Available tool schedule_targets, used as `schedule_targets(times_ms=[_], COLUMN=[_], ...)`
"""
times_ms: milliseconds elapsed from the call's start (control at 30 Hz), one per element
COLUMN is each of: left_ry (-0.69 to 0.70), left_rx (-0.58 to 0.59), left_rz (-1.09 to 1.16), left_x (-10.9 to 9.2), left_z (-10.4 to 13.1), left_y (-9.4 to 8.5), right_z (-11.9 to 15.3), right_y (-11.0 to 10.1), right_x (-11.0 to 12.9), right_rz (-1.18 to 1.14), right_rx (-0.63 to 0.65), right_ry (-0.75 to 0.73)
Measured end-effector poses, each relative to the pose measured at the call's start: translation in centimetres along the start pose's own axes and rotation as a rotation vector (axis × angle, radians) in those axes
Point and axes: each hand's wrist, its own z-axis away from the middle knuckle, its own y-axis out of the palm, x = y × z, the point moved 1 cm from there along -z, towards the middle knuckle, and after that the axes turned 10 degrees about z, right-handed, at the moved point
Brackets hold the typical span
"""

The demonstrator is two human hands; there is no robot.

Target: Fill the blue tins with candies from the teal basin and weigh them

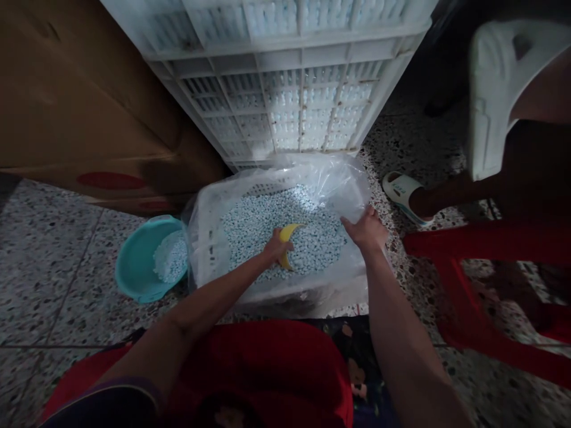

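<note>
A white crate lined with clear plastic holds a layer of small pale blue pellets. My left hand grips a curved yellow scoop whose edge rests among the pellets near the middle. At the crate's right side, my right hand is closed on the edge of the plastic liner, with its thumb toward the pellets. Left of the crate stands a turquoise basin with some of the same pellets at its right side.
Stacked white crates rise behind. Brown cardboard boxes stand at the left. On the right are a red stool, another person's foot in a pale slipper, and a second raised slipper. The floor is speckled.
</note>
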Motion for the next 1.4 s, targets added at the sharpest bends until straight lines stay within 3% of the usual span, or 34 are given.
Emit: schedule_targets(times_ms=[167,267,467,600,733,900,1033,1133,1233,1400], left_ry=[-0.169,-0.171,-0.104,-0.104,-0.118,-0.100,-0.020,0.065,0.161,0.286], left_rx=[0.274,0.365,0.323,0.277,0.310,0.350,0.328,0.144,-0.102,-0.478], left_rz=[0.258,0.379,0.503,0.549,0.622,0.716,0.798,0.784,0.769,0.593], left_x=[0.7,0.4,-0.5,0.0,0.0,-2.4,-4.8,-5.0,-2.9,3.8], left_z=[-1.5,-1.9,-1.5,-1.1,-0.2,3.1,7.6,11.0,13.6,14.8], left_y=[0.8,-0.3,-4.6,-5.2,-5.4,-8.2,-13.5,-19.2,-26.2,-37.1], right_z=[0.1,-0.1,-0.3,-0.3,-0.1,0.0,-0.2,-0.2,0.0,-0.5], right_y=[-0.4,-0.2,0.6,0.6,0.3,0.0,0.3,0.5,0.6,1.6], right_x=[0.5,0.5,0.6,0.8,1.0,1.0,0.9,1.0,1.2,0.6], right_rz=[0.028,0.063,0.115,0.101,0.086,0.077,0.069,0.063,0.043,0.057], right_rx=[-0.009,-0.026,-0.066,-0.080,-0.064,-0.057,-0.033,-0.040,-0.072,-0.088], right_ry=[0.025,0.017,0.039,0.036,0.050,0.068,0.105,0.141,0.155,0.184])
